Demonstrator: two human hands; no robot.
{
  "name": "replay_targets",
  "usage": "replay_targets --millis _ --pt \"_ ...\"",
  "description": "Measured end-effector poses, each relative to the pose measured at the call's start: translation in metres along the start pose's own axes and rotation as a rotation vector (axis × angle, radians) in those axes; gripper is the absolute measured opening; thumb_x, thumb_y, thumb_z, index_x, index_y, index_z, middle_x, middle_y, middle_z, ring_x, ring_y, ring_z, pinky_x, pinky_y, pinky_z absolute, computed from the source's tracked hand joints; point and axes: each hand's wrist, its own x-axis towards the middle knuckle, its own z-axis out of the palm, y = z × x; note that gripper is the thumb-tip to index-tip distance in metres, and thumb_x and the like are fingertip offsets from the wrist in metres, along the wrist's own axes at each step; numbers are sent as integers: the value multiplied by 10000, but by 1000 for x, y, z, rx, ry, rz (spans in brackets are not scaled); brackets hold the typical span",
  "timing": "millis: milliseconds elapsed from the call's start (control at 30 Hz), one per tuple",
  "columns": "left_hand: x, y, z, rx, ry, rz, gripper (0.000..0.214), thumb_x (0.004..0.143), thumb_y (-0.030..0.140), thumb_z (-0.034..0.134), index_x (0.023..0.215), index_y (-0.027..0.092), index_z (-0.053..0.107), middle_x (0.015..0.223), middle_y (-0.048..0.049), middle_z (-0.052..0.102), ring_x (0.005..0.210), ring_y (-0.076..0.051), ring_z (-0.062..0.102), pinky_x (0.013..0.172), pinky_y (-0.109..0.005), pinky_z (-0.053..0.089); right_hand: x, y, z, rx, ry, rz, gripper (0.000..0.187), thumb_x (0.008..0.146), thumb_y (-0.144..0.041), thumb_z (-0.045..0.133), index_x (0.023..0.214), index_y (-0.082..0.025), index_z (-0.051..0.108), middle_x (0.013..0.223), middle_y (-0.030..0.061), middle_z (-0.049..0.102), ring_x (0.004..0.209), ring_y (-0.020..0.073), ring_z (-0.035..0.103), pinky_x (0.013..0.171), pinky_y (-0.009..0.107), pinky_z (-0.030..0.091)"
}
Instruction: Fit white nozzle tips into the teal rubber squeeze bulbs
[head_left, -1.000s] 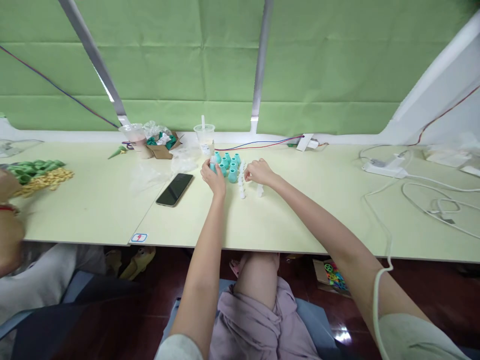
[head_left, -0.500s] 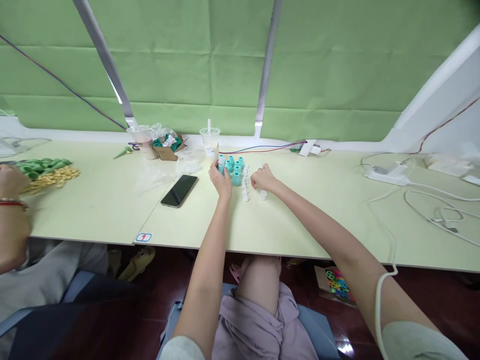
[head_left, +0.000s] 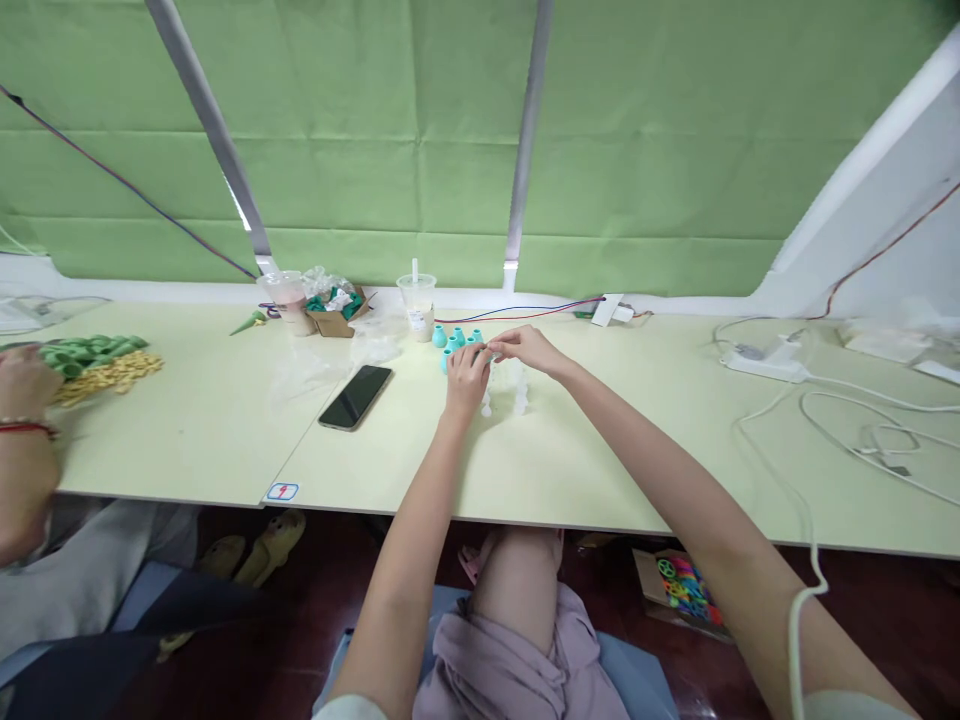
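Note:
Several small teal bottles (head_left: 454, 338) stand in a cluster on the pale table (head_left: 570, 450), with small white caps (head_left: 517, 392) in rows beside them. My left hand (head_left: 466, 372) is closed round one teal bottle, lifted just above the table. My right hand (head_left: 526, 348) meets it from the right, fingertips pinched at the bottle's top on something small I cannot make out.
A black phone (head_left: 354, 396) lies left of the bottles. Behind stand a drink cup with straw (head_left: 417, 304), a second cup (head_left: 285, 296) and a cardboard box (head_left: 330, 318). Cables and a power strip (head_left: 765, 362) lie at right. Another person's hand (head_left: 24, 384) touches green and yellow parts (head_left: 97, 362).
My left hand lifted a teal bottle out of the cluster and moved right. My right hand rose from the white caps to meet it at the bottle's top.

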Motion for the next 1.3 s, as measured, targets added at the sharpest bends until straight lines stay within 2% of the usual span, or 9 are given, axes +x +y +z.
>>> replay_targets --millis 167,267,367,667,867,933,1000,1167,1300 --pt "1 5 -5 -148 -46 20 441 843 279 536 1251 174 410 1161 -123 546 1104 -240 507 941 -402 425 -11 -1 -6 171 6 19 354 539 -332 816 835 -160 728 787 42 727 768 190 674 799 333 532" --pt "1 7 -8 -118 -219 75 373 883 290 477 1234 167 449 1103 -120 579 1052 -236 537 902 -380 451 -15 2 -12 9 68 13 259 542 -187 788 795 -171 732 763 29 728 782 191 676 818 326 527" --pt "0 8 -4 -26 -258 69 332 924 325 404 1195 159 497 1006 -125 605 982 -239 567 847 -374 469 -17 6 -13 -175 132 -43 205 586 -128 733 786 -176 729 756 25 726 781 196 674 806 325 525" --pt "0 3 2 24 -106 -68 313 902 411 440 1029 173 600 876 -124 639 895 -241 605 789 -348 476 -32 9 26 -423 394 -281 198 802 -146 514 900 -196 679 976 25 707 901 156 639 900 248 451" --pt "4 -13 -17 -28 99 -415 251 871 396 496 872 179 622 825 -86 644 830 -216 602 820 -336 448 -23 16 -21 -367 755 -102 348 884 -204 344 1175 -126 518 1138 131 624 1024 194 589 908 324 445" --pt "7 -20 -25 -47 250 -543 250 862 393 514 943 176 607 916 -82 644 890 -212 593 854 -329 434 -23 17 -33 -366 697 -122 350 847 -209 460 1191 -157 497 1072 105 650 969 186 608 876 314 455" --pt "9 -25 -32 -61 363 -637 262 862 386 514 1012 181 579 986 -75 631 938 -206 578 882 -324 422 -28 17 -32 -427 503 -177 341 793 -201 566 1132 -185 533 982 72 676 919 187 619 858 316 452" --pt "9 -34 -34 18 444 -708 182 820 314 585 955 194 602 1070 -85 594 1080 -229 499 1005 -376 339 -52 19 4 -516 -3 -262 141 745 -167 635 885 -187 627 915 25 667 767 146 617 753 270 450" --pt "5 -41 -31 49 452 -812 180 778 288 638 935 199 638 1080 -108 559 1079 -252 476 1006 -409 328 -67 22 18 -566 -89 -319 128 772 -186 629 895 -196 662 1017 32 643 755 126 604 753 262 418"
